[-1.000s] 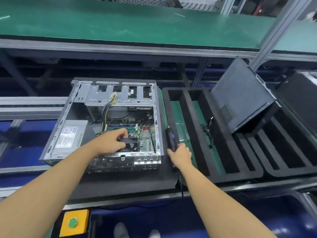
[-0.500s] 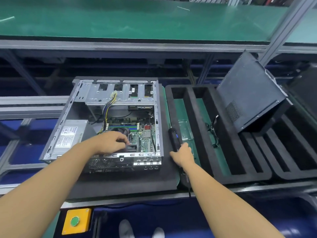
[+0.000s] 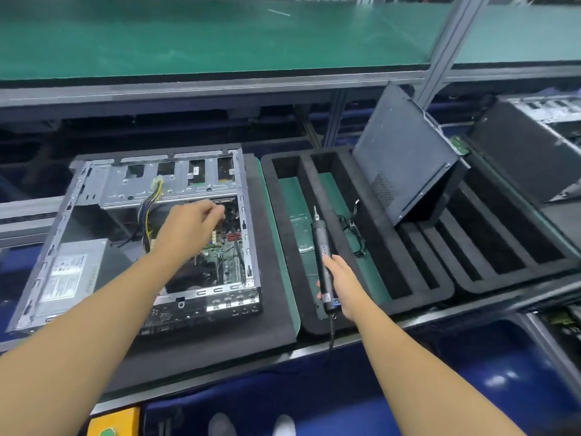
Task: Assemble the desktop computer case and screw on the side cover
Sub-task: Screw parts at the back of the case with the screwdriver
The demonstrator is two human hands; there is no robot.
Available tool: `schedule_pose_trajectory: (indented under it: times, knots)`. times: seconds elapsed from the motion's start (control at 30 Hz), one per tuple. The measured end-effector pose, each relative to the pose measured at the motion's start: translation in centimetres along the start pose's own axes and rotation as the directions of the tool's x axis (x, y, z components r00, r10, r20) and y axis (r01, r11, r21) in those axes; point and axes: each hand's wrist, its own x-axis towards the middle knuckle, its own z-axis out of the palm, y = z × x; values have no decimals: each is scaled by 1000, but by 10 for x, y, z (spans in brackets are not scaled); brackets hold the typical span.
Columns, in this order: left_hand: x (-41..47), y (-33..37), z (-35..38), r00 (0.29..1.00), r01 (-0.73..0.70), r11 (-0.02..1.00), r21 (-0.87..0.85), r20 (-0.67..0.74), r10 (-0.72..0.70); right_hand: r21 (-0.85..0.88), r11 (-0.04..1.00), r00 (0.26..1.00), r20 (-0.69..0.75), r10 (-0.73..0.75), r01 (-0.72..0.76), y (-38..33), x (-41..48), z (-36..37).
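The open computer case [image 3: 94, 196] lies on its side on a black foam mat, with its power supply [image 3: 72, 272] at the left and the motherboard [image 3: 228, 259] at the right. My left hand [image 3: 191, 225] reaches into the case's far interior with fingers bent near dark cables. Whether it holds anything is hidden. My right hand [image 3: 344, 286] grips a black electric screwdriver [image 3: 322, 247], held over the foam tray with its tip pointing away. The dark grey side cover [image 3: 405, 165] leans upright in the tray to the right, apart from both hands.
A black foam tray [image 3: 371, 278] with long slots holds a loose black cable [image 3: 352, 229]. Another dark case [image 3: 531, 149] stands at the far right. A green shelf [image 3: 220, 36] and an aluminium post [image 3: 440, 55] rise behind. A yellow button box [image 3: 110, 424] sits at the near edge.
My left hand moved from the near part of the case deeper toward its far side. My right hand closed round the screwdriver and lifted it rightward over the tray.
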Motion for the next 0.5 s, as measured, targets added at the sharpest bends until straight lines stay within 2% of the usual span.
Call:
schedule_pose_trajectory:
  times: [0.07, 0.17, 0.27, 0.33, 0.5]
  knots:
    - [3, 29, 7, 999, -11, 996, -93, -48, 6, 72, 997, 999, -14, -39, 39, 0, -4, -17]
    - [8, 71, 26, 993, -78, 987, -143, 74, 89, 131, 987, 995, -35, -90, 93, -2, -8, -39]
    - [16, 107, 59, 965, -169, 981, -90, 185, 183, 77, 990, 991, -72, -110, 116, -3, -10, -58]
    - [22, 122, 88, 931, -183, 981, -60, 311, 193, 38, 991, 988, -93, -125, 129, -2, -8, -67]
    - [28, 132, 173, 796, -218, 965, 145, 599, 90, 25, 989, 982, -126, -139, 143, 9, -2, -83]
